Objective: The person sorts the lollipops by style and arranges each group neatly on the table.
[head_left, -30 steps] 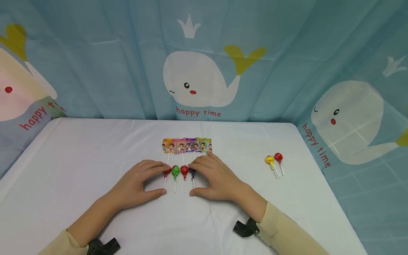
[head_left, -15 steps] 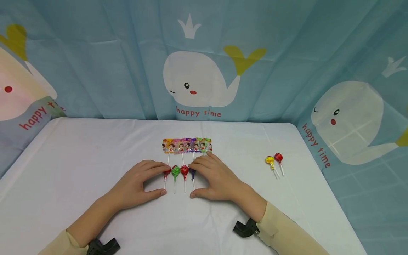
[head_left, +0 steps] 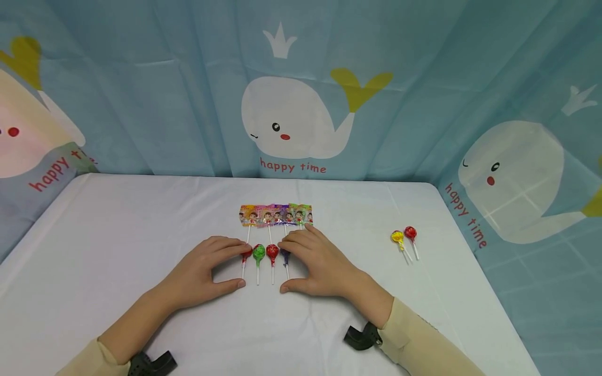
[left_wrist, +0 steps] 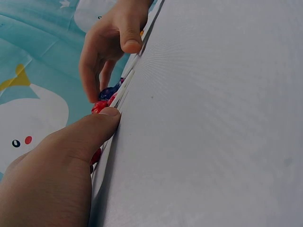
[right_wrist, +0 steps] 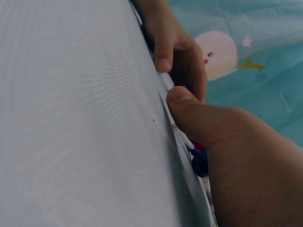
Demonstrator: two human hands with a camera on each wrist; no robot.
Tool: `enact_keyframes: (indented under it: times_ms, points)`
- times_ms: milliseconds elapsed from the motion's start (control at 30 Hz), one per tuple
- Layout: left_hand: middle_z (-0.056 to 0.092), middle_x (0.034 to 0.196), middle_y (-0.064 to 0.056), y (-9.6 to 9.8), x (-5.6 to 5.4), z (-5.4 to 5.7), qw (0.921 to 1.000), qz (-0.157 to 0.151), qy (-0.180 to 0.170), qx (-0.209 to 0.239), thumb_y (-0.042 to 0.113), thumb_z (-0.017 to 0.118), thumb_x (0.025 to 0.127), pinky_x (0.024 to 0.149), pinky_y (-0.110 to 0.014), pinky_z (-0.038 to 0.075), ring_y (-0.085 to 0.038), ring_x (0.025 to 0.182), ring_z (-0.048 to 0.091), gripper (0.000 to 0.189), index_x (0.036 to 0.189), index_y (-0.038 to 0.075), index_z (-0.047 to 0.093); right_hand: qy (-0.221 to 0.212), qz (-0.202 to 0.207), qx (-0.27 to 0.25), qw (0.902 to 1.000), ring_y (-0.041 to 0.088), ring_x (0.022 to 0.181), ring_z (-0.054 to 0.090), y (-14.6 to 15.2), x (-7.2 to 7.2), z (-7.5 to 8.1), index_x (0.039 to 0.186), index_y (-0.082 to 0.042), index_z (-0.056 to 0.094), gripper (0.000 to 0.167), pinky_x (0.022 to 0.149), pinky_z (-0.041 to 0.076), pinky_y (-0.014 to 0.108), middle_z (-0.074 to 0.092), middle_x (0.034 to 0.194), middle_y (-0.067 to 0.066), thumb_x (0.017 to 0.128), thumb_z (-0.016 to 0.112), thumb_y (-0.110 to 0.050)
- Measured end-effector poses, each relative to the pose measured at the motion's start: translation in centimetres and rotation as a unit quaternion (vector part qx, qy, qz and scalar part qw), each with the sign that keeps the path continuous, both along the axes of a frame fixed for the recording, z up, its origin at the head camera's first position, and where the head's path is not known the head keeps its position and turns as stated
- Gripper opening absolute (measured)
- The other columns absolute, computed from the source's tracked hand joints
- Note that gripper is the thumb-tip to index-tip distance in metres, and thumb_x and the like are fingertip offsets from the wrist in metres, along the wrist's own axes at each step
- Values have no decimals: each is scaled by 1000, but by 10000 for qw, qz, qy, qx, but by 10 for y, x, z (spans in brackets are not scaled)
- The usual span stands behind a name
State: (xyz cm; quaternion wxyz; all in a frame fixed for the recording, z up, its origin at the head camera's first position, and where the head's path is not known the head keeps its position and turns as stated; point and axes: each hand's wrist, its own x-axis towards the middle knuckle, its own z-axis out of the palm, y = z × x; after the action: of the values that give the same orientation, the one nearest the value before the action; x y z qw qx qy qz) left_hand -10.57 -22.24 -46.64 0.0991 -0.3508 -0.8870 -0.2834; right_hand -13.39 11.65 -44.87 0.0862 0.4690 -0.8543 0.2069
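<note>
In the head view, a short row of lollipops lies on the white table. My left hand (head_left: pixel 209 269) touches the head of the leftmost red lollipop (head_left: pixel 246 254) with its fingertips; its thumb lies by the stick's lower end. Beside that are a green lollipop (head_left: pixel 258 252) and another red lollipop (head_left: pixel 272 251). At the row's right end, my right hand (head_left: pixel 320 263) touches a dark blue lollipop (head_left: pixel 285 256), partly covered by the fingers, with the thumb near its stick. Both wrist views show the thumbs low at the cloth; fingertip contact is largely hidden there.
Behind the row lie several flat-wrapped lollipops (head_left: pixel 275 214), orange, pink, purple and green, their sticks toward me. Off to the right are a yellow lollipop (head_left: pixel 397 237) and a red lollipop (head_left: pixel 411 233). A blue whale-print curtain (head_left: pixel 188 104) hangs behind the white-covered table (head_left: pixel 141 224).
The dark blue lollipop has shifted slightly to the right beneath my right fingers. Both hands have stayed almost in place, and the other lollipops lie as before.
</note>
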Motion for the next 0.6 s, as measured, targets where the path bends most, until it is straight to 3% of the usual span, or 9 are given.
enact_keyframes:
  times_ms: [600]
  points:
    - [64,148,11,-1,0,-1,10000,-10,-9,24,44,94,86,114,-40,43,-18,136,57,70,149,30,68,13,-33,2,10000,20,141,53,0,1,1,147,-11,65,87,129,28,63,63,144,1,86,84,-70]
